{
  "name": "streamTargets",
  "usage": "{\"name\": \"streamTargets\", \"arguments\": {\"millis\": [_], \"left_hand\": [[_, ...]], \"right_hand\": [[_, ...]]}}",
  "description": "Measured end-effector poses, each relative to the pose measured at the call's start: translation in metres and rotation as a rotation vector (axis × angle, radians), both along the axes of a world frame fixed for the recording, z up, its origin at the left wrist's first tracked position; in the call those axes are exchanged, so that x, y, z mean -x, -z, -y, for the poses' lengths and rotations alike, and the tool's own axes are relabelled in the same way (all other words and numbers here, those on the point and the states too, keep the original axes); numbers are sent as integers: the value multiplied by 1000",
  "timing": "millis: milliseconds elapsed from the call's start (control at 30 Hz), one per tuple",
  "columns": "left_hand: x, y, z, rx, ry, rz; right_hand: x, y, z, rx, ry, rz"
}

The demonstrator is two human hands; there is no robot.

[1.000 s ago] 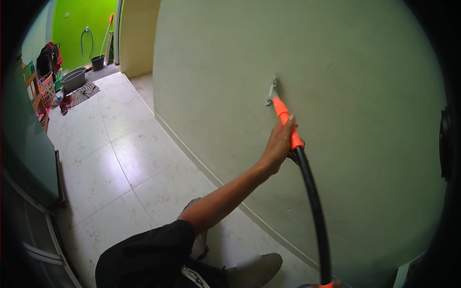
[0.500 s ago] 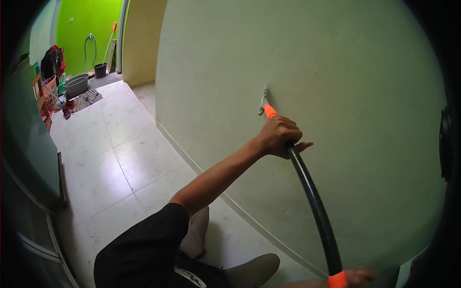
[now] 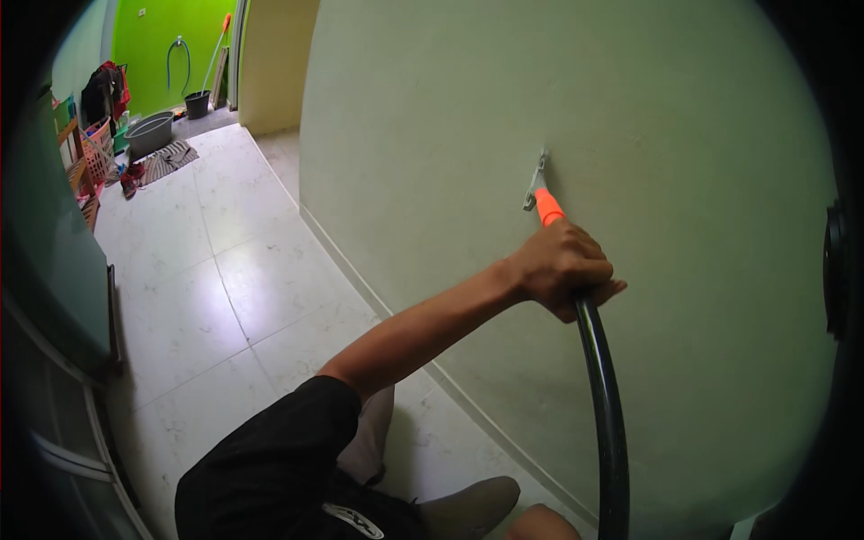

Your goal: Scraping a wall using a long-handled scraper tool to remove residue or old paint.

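Observation:
My left hand (image 3: pixel 567 267) wraps around a long black pole (image 3: pixel 605 396), close to its bright orange socket (image 3: pixel 550 208). Beyond the socket, the pole's narrow light-grey head (image 3: pixel 538 180), seen nearly edge-on, has its upper end against the pale green-grey wall (image 3: pixel 432 117). The kind of tool is not clear from this angle. Downward, the pole runs out of the lower edge. My right hand is out of the picture; only a bit of bare skin, seemingly my right arm (image 3: pixel 543 524), shows at the bottom.
White tiled floor (image 3: pixel 180 306) stretches to the far left, along the wall's base. Over there are a grey tub (image 3: pixel 149 134), a striped mat (image 3: pixel 171 163), a black bucket (image 3: pixel 197 104) with an orange-tipped stick, and a pink basket (image 3: pixel 97 151). Dark glass panels (image 3: pixel 54 243) stand at left.
My left hand and the tool's head have shifted right along the wall, the hand also slightly lower. My right hand, at the pole's lower orange part before, has gone below the frame.

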State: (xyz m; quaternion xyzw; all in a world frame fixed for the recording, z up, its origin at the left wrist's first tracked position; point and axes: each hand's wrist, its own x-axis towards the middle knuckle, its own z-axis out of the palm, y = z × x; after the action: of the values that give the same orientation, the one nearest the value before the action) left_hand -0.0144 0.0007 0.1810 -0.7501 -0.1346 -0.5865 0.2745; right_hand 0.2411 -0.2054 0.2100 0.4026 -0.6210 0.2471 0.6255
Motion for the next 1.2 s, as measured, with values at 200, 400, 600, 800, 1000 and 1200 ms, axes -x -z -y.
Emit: {"name": "streamTargets", "arguments": {"millis": [200,400,600,800,1000,1200], "left_hand": [[-12,-1,-8,-120,32,79],[-46,6,-1,-68,-20,42],[-40,1,-9,-68,-128,96],[-33,8,-11,-154,-39,134],[6,-3,-20,-240,-165,193],[20,1,-12,-200,-31,34]], "right_hand": [[-14,11,14,-20,-52,-146],[-89,8,23,60,145,-72],[-115,22,0,343,-65,-46],[-71,3,29,3,108,23],[-26,-13,-21,123,229,-112],[-20,-8,-8,35,-51,-13]]}}
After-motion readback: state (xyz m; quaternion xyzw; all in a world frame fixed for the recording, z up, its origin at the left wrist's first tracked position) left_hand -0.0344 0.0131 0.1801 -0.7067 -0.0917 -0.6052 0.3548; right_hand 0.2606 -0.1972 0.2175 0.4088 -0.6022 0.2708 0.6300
